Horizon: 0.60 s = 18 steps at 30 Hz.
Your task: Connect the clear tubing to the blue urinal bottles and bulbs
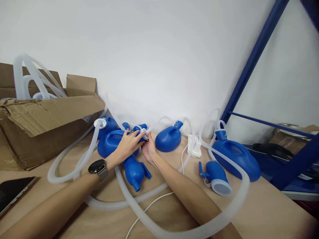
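My left hand (pixel 128 145), with a dark watch (pixel 98 168) on its wrist, rests on a blue plastic bottle with a handle (pixel 109 141) and pinches a white ring fitting (pixel 144 132) at the bottle's neck. My right hand (pixel 149 150) meets it from below and grips the same fitting, where a translucent white hose (pixel 129 196) ends. A smaller blue funnel-shaped piece (pixel 134 171) lies just under my hands on the wooden table (pixel 261 212).
More blue bottles lie at the back (pixel 168 138) and right (pixel 236 156), beside a blue cup part (pixel 216 174) and a white power strip (pixel 195 146). An open cardboard box (pixel 37 126) holding hoses stands left. A dark tablet (pixel 12 192) lies front left. A blue metal rack (pixel 249 66) rises right.
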Each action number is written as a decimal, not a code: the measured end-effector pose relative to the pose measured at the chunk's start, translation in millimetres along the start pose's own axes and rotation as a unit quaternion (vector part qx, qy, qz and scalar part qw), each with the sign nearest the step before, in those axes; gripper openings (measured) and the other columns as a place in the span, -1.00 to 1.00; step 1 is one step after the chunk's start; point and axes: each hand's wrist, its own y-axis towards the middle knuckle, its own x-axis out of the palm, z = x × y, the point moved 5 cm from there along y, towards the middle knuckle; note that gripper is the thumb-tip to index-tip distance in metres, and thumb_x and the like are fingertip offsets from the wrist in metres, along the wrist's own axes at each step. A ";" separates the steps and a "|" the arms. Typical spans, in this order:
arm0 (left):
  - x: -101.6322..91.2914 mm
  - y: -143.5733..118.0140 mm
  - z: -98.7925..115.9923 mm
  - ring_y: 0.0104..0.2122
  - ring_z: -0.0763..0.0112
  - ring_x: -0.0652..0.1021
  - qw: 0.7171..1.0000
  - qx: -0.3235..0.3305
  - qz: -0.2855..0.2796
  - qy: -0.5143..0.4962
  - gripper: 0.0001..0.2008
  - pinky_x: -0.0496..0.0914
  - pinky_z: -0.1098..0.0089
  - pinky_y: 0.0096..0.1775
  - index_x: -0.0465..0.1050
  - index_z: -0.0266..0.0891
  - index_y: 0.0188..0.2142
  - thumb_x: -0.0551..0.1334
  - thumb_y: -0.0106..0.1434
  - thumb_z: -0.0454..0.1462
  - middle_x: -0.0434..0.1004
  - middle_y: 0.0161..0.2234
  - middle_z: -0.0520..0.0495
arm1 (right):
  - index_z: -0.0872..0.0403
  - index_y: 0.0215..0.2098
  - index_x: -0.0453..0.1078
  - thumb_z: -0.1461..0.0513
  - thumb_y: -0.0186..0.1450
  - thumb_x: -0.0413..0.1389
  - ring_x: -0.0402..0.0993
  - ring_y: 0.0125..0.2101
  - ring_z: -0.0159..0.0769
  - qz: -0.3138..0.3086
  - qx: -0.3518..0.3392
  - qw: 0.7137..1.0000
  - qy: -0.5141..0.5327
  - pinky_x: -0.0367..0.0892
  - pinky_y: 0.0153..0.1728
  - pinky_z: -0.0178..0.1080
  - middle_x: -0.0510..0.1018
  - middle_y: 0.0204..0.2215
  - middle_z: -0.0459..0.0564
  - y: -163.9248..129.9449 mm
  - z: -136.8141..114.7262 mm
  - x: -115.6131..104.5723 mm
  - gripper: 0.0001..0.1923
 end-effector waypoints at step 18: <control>-20.5 2.6 -24.6 0.19 0.51 0.43 0.997 -0.051 0.033 -0.050 -0.07 0.37 0.48 0.25 0.44 -0.11 0.07 0.03 -0.11 0.40 0.30 0.26 -0.03 | 0.12 -0.23 0.55 0.14 0.33 0.16 0.56 -0.33 -0.32 0.072 0.005 0.996 -0.045 0.47 -0.31 -0.34 0.66 -0.30 -0.02 14.7 -3.0 -9.9 -0.78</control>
